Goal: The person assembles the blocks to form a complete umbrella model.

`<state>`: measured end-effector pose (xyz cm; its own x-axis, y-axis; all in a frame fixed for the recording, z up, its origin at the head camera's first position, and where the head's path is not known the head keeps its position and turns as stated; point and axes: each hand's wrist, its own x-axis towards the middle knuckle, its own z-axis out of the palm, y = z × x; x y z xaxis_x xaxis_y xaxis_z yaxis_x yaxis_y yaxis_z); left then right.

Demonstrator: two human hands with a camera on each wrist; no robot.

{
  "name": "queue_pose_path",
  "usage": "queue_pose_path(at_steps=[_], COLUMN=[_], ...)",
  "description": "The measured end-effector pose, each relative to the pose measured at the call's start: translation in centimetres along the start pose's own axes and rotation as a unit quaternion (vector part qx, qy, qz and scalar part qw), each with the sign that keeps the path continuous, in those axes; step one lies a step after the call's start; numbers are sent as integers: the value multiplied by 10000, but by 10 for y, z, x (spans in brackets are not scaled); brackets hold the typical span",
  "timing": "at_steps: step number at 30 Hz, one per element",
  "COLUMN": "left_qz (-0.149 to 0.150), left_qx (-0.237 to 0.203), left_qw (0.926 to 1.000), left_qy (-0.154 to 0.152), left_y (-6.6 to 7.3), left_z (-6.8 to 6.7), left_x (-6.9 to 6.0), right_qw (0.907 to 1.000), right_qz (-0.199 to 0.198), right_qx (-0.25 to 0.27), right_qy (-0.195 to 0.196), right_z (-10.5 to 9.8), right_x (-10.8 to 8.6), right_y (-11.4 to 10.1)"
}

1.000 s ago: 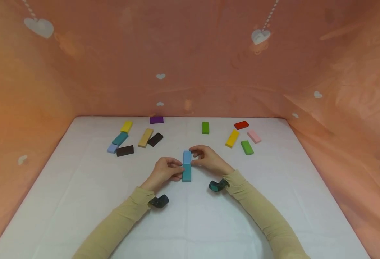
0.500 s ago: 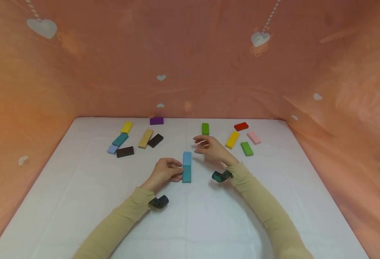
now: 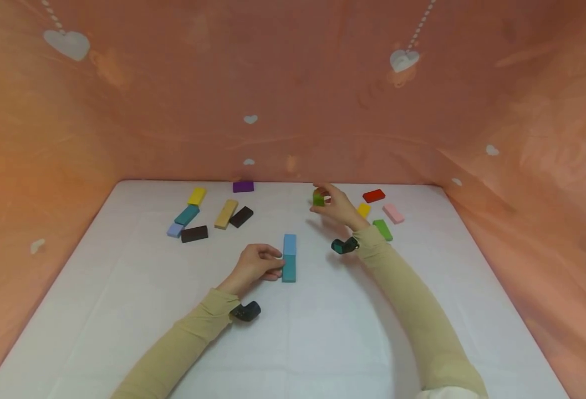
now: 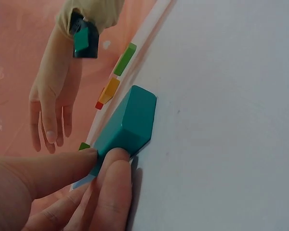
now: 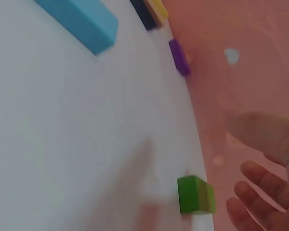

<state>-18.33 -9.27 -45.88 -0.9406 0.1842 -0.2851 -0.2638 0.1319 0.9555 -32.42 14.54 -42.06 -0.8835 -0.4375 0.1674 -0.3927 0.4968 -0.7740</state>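
In the head view, a light blue block (image 3: pixel 290 244) and a teal block (image 3: pixel 289 269) lie end to end at mid-table. My left hand (image 3: pixel 255 262) is at the teal block's left side. In the left wrist view, its thumb and fingertips (image 4: pixel 116 163) touch that block without wrapping around it. My right hand (image 3: pixel 339 206) is at the far side, fingers spread above a green block (image 3: pixel 318 199). The right wrist view shows this green block (image 5: pixel 194 195) apart from the fingers. Part of the yellow-orange block (image 3: pixel 364 210) is hidden by the right hand.
Yellow (image 3: pixel 197 196), teal (image 3: pixel 187 215), pale blue (image 3: pixel 175 230), dark (image 3: pixel 194 234) and tan (image 3: pixel 226 214) blocks lie to the left. A purple block (image 3: pixel 243 187) is at the back. Red (image 3: pixel 374 195), pink (image 3: pixel 393 213) and green (image 3: pixel 382 230) blocks lie right.
My right hand has left the light blue block and moved away to the back right, reaching the far green block. The left hand stays beside the teal block.
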Motion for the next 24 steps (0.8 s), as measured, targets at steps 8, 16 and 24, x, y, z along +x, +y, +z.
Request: queue_pose_path(at_steps=[8, 16, 24], left_qz=[42, -4, 33], left_qx=[-64, -42, -61], left_qw=[10000, 10000, 10000], left_qy=[-21, -21, 16], left_y=[-1, -5, -5], left_z=[-2, -1, -1], left_x=[-1, 1, 1], right_qw=[9970, 9922, 9909], right_qz=[733, 1110, 1328], right_qx=[241, 540, 203], right_qy=[12, 201, 34], right_z=[2, 3, 1], right_x=[12, 13, 16], right_y=[19, 33, 35])
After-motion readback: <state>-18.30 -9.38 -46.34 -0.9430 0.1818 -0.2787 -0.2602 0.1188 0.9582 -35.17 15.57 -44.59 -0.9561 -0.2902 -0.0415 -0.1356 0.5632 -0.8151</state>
